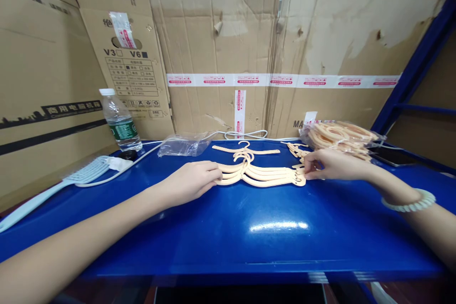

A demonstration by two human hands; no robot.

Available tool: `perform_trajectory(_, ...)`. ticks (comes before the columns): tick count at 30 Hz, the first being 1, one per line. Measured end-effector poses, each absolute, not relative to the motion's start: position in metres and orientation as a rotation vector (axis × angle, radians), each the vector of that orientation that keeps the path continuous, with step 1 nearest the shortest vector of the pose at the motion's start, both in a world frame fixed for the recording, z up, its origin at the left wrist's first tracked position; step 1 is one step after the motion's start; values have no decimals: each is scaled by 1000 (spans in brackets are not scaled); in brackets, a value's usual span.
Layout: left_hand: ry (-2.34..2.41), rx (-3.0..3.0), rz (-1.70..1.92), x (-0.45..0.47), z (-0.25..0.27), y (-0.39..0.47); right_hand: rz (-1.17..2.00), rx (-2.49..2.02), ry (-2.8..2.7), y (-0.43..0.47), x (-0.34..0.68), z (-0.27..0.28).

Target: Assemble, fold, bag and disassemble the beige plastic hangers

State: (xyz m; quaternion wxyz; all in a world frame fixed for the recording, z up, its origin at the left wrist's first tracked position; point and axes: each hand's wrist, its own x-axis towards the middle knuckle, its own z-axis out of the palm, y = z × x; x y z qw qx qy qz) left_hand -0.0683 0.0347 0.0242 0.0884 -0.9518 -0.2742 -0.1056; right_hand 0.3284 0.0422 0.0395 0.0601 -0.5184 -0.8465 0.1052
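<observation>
A row of overlapping peach plastic clothes hangers (270, 175) lies on the blue table, their hooks pointing away from me. My left hand (199, 178) is closed around their left ends, which its fingers hide. At the right ends, my right hand (331, 164) pinches a small peach plastic piece (300, 170) between thumb and fingers; its exact shape is partly covered. Just behind the row, a single hanger (261, 151) lies apart. Several small peach plastic pieces (296, 150) are heaped beyond my right fingertips.
At the back right sits a clear bag of peach hangers (338, 135), near a dark phone-like slab (394, 156). On the left are a water bottle (123, 126), a black round object (127, 155) and a pale blue hairbrush (85, 171). A crumpled plastic bag (185, 145) and white cable (249, 134) lie near the cardboard wall (221, 47).
</observation>
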Motion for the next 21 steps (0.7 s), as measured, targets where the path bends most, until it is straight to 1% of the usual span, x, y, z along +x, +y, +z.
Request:
perform_trajectory(6, -818, -2803, -303, -71, 24, 36, 349, -1562, -2585, 40, 326, 40)
perform_trajectory(21, -823, -2813, -374, -69, 18, 39, 305, -1609, -2609, 41, 333, 39)
